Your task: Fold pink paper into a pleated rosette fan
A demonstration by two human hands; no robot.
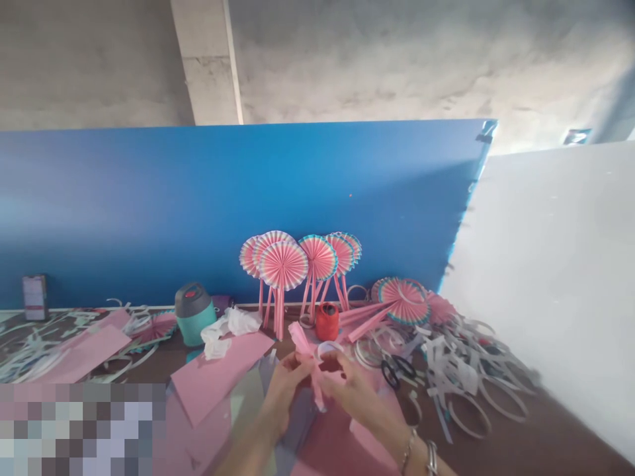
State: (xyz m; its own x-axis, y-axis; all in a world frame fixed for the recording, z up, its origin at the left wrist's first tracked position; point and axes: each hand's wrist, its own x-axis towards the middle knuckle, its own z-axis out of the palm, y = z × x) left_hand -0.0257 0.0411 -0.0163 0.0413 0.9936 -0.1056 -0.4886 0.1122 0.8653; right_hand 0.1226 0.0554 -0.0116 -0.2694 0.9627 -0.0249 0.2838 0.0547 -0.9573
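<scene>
Between my hands is a narrow bundle of pleated pink paper (299, 337), its upper end fanned slightly and its lower end hanging below my fingers. My left hand (288, 382) pinches it near the middle from the left. From the right, my right hand (350, 387) has its fingers curled against the same paper, thumb near the pinch; any small item in those fingertips is too blurred to make out. Just beyond stand a red spool-like container (327, 322) and a white ring (329, 348), perhaps a tape roll. Pink paper sheets (218, 377) lie under and left of my hands.
Pink pleated paper fans (283, 266) on stalks lean against the blue panel (149, 211); more fans (401, 299) lie at right. Scissors (397, 371) rest near white strip scraps (454, 367). A teal container (195, 314), crumpled tissue (231, 328) and phone (34, 297) stand leftward.
</scene>
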